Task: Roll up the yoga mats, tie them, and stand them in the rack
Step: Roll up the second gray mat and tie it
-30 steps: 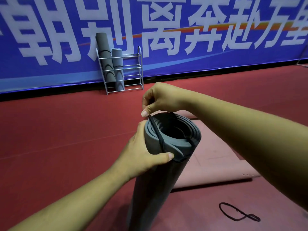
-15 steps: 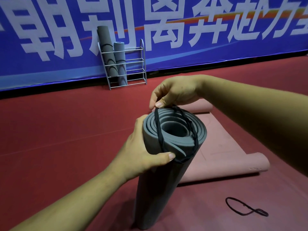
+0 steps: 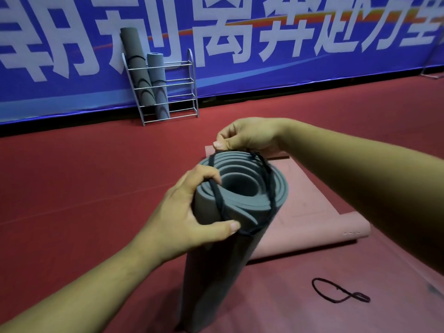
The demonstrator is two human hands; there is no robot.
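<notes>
A rolled grey yoga mat (image 3: pixel 216 265) stands upright on the red floor right in front of me. My left hand (image 3: pixel 182 212) grips its top end, fingers hooked over the rim and thumb across the front. A black elastic band (image 3: pixel 268 179) is stretched over the top opening. My right hand (image 3: pixel 245 137) pinches that band at the far rim. A pink mat (image 3: pixel 307 212) lies partly unrolled on the floor behind. The metal rack (image 3: pixel 182 92) stands at the wall with two grey rolled mats (image 3: pixel 157 87) in it.
A second black band (image 3: pixel 338 293) lies loose on the floor at the lower right. A blue banner (image 3: pixel 288 56) with large white characters covers the wall behind the rack. Red floor spreads to the left.
The band has been drawn wider across the mat's top. My left fingers now hook over the rim. The view has dipped, showing more of the mat's opening.
</notes>
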